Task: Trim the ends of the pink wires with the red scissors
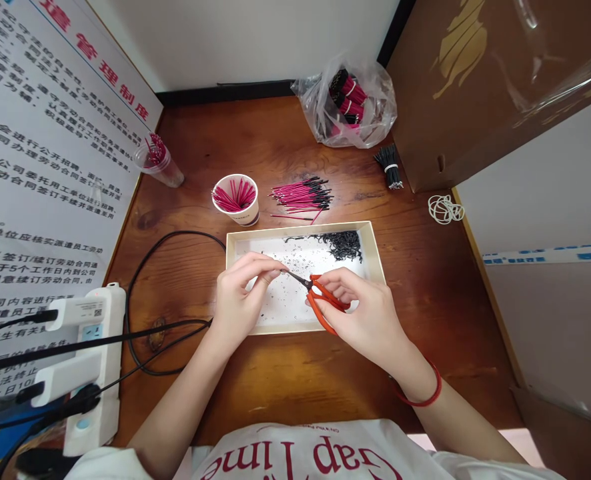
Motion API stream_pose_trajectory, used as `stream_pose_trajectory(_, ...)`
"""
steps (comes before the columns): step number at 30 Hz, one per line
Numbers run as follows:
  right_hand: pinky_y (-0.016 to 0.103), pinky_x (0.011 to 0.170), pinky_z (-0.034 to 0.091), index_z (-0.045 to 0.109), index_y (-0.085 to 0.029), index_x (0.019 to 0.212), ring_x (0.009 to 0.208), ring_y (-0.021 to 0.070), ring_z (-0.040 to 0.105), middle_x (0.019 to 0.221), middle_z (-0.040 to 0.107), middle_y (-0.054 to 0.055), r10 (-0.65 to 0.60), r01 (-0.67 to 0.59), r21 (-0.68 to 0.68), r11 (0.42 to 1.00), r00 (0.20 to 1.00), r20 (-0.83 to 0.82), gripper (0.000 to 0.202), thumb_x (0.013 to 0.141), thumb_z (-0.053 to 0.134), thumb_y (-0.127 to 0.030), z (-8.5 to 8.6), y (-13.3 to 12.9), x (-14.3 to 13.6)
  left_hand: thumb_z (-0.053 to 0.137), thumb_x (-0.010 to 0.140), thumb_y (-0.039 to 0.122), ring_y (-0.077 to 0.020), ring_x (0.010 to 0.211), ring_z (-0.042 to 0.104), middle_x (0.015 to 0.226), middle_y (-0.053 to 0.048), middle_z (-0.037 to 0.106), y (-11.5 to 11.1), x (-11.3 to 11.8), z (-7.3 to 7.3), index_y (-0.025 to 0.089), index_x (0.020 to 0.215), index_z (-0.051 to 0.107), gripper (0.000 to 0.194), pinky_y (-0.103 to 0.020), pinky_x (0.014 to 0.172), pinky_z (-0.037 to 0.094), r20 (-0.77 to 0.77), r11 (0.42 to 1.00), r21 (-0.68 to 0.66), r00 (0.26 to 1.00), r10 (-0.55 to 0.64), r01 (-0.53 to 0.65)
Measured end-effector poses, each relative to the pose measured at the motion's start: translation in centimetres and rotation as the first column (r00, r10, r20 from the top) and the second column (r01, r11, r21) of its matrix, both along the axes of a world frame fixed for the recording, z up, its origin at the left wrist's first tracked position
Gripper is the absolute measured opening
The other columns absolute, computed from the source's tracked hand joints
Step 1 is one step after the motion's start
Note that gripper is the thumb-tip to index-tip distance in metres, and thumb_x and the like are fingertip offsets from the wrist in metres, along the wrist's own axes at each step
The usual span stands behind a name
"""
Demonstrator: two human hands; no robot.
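Over a shallow cardboard box (305, 327), my right hand (363, 310) grips pliers or snips with orange handles (320, 315). Their dark tips point left and meet the fingertips of my left hand (245, 287). That hand is closed in a pinch; what it pinches is too small to make out. Inside the box, a heap of short black pieces (345, 246) lies at the back right, and tiny bits are scattered over the white bottom. Behind the box is a pile of red and black wires (303, 195). Left of the pile, a paper cup (248, 217) holds more red wires (234, 193).
A plastic cup (168, 175) with red pieces stands back left. At the back right are a clear bag (375, 120) of wire bundles, a black bundle (389, 167) and white bands (445, 209). Cables (140, 287) and a power strip (100, 393) occupy the left. Cardboard (455, 133) rises right.
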State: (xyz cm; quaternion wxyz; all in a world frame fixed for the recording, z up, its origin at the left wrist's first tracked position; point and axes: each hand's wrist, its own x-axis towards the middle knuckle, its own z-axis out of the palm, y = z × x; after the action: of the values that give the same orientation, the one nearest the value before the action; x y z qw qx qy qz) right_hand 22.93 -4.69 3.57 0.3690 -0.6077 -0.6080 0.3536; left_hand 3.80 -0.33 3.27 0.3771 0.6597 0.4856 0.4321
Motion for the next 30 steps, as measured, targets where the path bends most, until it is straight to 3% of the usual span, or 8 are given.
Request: stream_pose_trajectory(30, 0.022, 0.054, 0.053, 0.065, -0.02, 0.087, 0.058, 0.0122, 0.063, 0.072, 0.071, 0.0, 0.024, -0.025, 0.034, 0.999, 0.999, 0.035, 0.011, 0.078, 0.071, -0.022, 0.43, 0.11, -0.09, 0.065, 0.088, 0.012, -0.0146, 0.076, 0.068, 0.08, -0.002, 0.075, 0.02, -0.01, -0.13, 0.02, 0.082, 0.077, 0.016, -0.024, 0.069, 0.055, -0.033, 0.999, 0.033, 0.999, 0.033, -0.032)
